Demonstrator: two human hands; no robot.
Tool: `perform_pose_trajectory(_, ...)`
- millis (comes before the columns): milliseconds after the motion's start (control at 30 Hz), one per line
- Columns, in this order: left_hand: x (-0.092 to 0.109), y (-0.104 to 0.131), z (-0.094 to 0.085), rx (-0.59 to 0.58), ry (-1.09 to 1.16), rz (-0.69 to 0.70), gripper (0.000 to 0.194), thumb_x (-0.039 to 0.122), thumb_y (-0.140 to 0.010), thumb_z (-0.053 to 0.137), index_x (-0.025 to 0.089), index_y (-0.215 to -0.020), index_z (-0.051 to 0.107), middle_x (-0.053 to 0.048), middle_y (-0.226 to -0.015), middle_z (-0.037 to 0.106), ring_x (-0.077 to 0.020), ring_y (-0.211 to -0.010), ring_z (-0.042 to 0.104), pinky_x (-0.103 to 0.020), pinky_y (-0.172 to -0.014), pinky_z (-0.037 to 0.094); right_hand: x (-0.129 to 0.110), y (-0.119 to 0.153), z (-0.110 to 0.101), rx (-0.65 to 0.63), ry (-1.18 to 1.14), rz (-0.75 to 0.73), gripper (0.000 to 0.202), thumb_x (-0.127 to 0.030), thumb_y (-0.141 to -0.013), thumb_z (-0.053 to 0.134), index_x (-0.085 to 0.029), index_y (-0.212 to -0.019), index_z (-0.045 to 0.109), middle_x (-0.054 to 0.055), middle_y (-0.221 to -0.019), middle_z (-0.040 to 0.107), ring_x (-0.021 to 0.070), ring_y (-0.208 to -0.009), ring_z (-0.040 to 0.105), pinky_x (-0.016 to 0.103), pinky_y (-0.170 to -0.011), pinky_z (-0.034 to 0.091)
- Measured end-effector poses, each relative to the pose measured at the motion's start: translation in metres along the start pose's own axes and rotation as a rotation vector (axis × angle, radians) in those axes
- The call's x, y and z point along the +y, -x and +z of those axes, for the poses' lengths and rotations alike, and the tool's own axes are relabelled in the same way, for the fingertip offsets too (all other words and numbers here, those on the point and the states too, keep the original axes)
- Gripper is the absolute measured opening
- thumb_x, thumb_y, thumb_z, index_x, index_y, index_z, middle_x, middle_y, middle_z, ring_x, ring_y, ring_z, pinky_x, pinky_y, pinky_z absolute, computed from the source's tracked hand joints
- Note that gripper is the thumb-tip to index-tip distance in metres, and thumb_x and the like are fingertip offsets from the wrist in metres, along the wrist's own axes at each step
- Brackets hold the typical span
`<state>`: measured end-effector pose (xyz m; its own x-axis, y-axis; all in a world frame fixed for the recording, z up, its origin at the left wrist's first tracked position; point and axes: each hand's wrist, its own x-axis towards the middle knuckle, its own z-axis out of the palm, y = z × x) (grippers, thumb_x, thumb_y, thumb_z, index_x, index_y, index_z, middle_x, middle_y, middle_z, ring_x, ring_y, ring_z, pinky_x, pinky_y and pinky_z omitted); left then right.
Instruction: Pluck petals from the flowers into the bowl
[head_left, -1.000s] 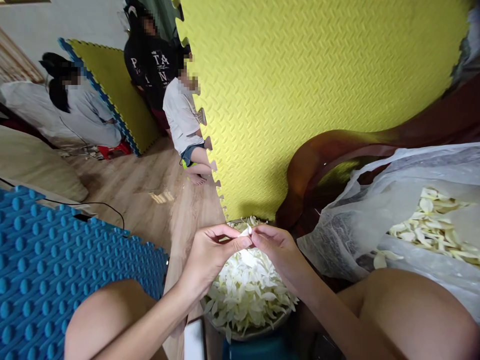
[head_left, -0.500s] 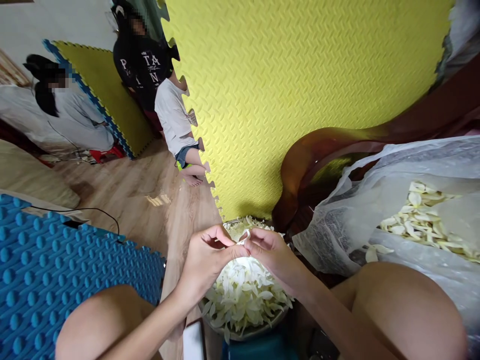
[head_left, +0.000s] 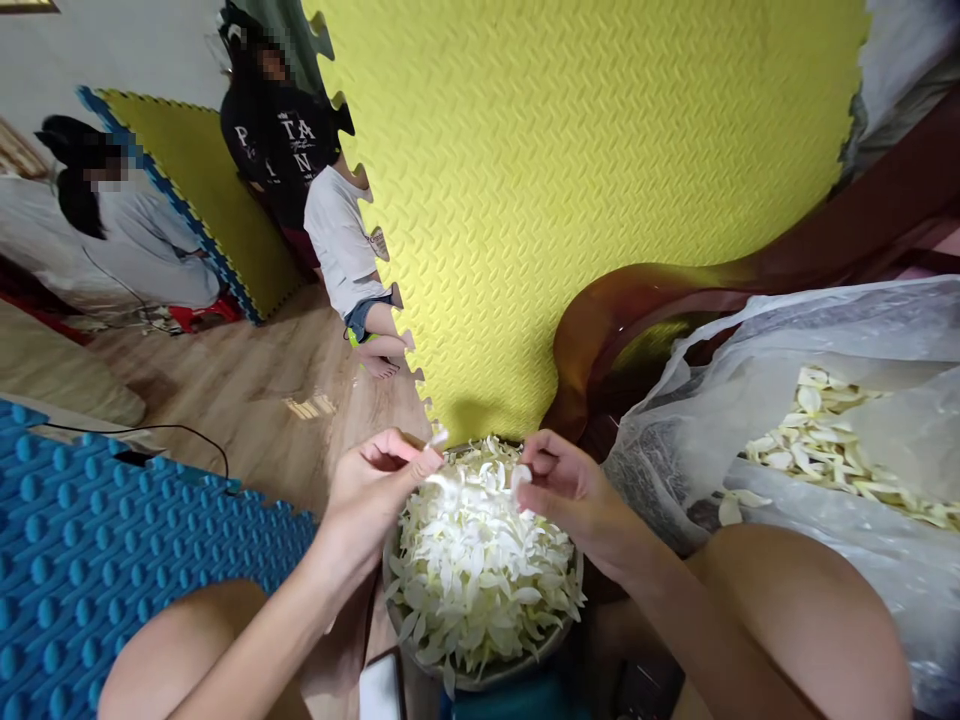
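Observation:
Between my knees stands a round bowl (head_left: 480, 682) heaped with white flower petals (head_left: 480, 570). My left hand (head_left: 379, 480), over the bowl's left side, pinches a small white petal (head_left: 438, 440) between thumb and fingertips. Opposite it, above the right side of the heap, my right hand (head_left: 574, 490) has thumb and fingers closed on another white petal (head_left: 520, 477). The two hands are apart, with the brightly lit petals visible between them.
On my right, a translucent plastic sheet (head_left: 675, 440) holds more petals (head_left: 825, 440) beside a brown curved wooden frame (head_left: 581, 340). A yellow foam mat (head_left: 585, 150) stands ahead, a blue mat (head_left: 150, 570) left. A phone (head_left: 381, 688) lies by the bowl. Several people (head_left: 277, 130) sit behind.
My hands, together over the bowl half a second ago, have drawn apart to left and right. Each now has a white piece in its fingertips.

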<state>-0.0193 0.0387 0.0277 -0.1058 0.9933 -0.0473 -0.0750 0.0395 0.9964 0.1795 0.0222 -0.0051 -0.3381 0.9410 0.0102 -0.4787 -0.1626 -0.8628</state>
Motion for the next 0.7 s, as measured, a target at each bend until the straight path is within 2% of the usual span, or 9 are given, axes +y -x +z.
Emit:
perform_pose_trajectory(67, 0.006, -0.009, -0.011, 0.062, 0.034, 0.035, 0.035, 0.032, -0.049, 0.089, 0.014, -0.051, 0.059, 0.004, -0.051, 0.059, -0.0062, -0.053, 0.05, -0.015, -0.054, 0.041, -0.006, 0.0, -0.007, 0.066, -0.035, -0.054, 0.031, -0.027, -0.069, 0.082, -0.02, -0.082, 0.054, -0.005, -0.07, 0.055, 0.007, -0.063, 0.05, 0.018, -0.059, 0.039)
perform_pose_trajectory(167, 0.013, -0.019, -0.029, 0.17, 0.115, 0.011, 0.034, 0.034, -0.051, 0.089, 0.015, -0.053, 0.061, 0.005, -0.053, 0.059, -0.0066, -0.055, 0.052, -0.016, -0.057, 0.044, -0.014, -0.001, -0.018, 0.21, -0.081, -0.106, 0.034, -0.032, -0.069, 0.081, -0.022, -0.092, 0.057, -0.005, -0.072, 0.056, 0.0075, -0.065, 0.052, 0.018, -0.062, 0.042)
perform_pose_trajectory(233, 0.016, -0.022, -0.038, 0.214, 0.068, 0.013, 0.031, 0.036, -0.052, 0.088, 0.015, -0.059, 0.066, 0.003, -0.058, 0.063, -0.0079, -0.058, 0.055, -0.017, -0.057, 0.045, -0.015, -0.002, -0.024, 0.276, 0.017, -0.142, 0.038, -0.033, -0.069, 0.081, -0.022, -0.099, 0.059, -0.005, -0.073, 0.057, 0.0082, -0.065, 0.053, 0.019, -0.062, 0.042)
perform_pose_trajectory(300, 0.017, -0.021, -0.042, 0.176, -0.055, 0.001, 0.03, 0.038, -0.055, 0.087, 0.015, -0.066, 0.072, 0.0, -0.064, 0.068, -0.0096, -0.06, 0.057, -0.018, -0.057, 0.044, -0.01, -0.004, -0.027, 0.29, 0.237, -0.154, 0.035, -0.034, -0.071, 0.079, -0.02, -0.098, 0.061, -0.003, -0.075, 0.059, 0.0107, -0.068, 0.055, 0.022, -0.064, 0.043)
perform_pose_trajectory(400, 0.014, -0.014, -0.036, 0.069, -0.213, -0.051, 0.031, 0.04, -0.057, 0.084, 0.014, -0.073, 0.076, -0.004, -0.066, 0.072, -0.0126, -0.06, 0.06, -0.02, -0.055, 0.043, 0.007, -0.011, -0.023, 0.282, 0.574, -0.141, 0.023, -0.032, -0.078, 0.07, -0.017, -0.093, 0.062, 0.001, -0.075, 0.062, 0.0147, -0.071, 0.057, 0.028, -0.068, 0.045)
perform_pose_trajectory(500, 0.005, -0.01, -0.023, 0.005, -0.266, -0.051, 0.031, 0.041, -0.06, 0.082, 0.015, -0.077, 0.078, -0.005, -0.071, 0.075, -0.0159, -0.063, 0.063, -0.022, -0.058, 0.045, 0.026, -0.021, -0.015, 0.266, 0.758, -0.145, 0.021, -0.03, -0.084, 0.061, -0.017, -0.1, 0.061, 0.002, -0.072, 0.064, 0.0171, -0.07, 0.059, 0.031, -0.07, 0.046)
perform_pose_trajectory(567, -0.003, -0.012, -0.015, -0.041, -0.294, -0.031, 0.031, 0.043, -0.063, 0.079, 0.016, -0.078, 0.078, -0.007, -0.078, 0.076, -0.0185, -0.07, 0.066, -0.024, -0.064, 0.048, 0.031, -0.026, -0.01, 0.27, 0.846, -0.163, 0.028, -0.03, -0.086, 0.058, -0.016, -0.11, 0.058, 0.006, -0.083, 0.069, 0.0192, -0.075, 0.062, 0.033, -0.071, 0.047)
perform_pose_trajectory(633, -0.008, -0.015, -0.008, -0.105, -0.335, -0.034, 0.032, 0.045, -0.066, 0.076, 0.016, -0.08, 0.078, -0.007, -0.084, 0.077, -0.0221, -0.08, 0.068, -0.027, -0.072, 0.05, 0.025, -0.025, -0.011, 0.297, 0.945, -0.196, 0.033, -0.032, -0.088, 0.055, -0.016, -0.117, 0.056, 0.01, -0.098, 0.069, 0.0212, -0.082, 0.064, 0.035, -0.074, 0.048)
perform_pose_trajectory(700, -0.009, -0.017, -0.006, -0.15, -0.372, -0.046, 0.033, 0.047, -0.069, 0.073, 0.016, -0.082, 0.078, -0.009, -0.089, 0.077, -0.0252, -0.09, 0.068, -0.03, -0.081, 0.05, 0.004, -0.014, -0.021, 0.343, 1.041, -0.235, 0.031, -0.035, -0.09, 0.051, -0.017, -0.114, 0.059, 0.011, -0.103, 0.069, 0.0222, -0.086, 0.064, 0.036, -0.077, 0.048)
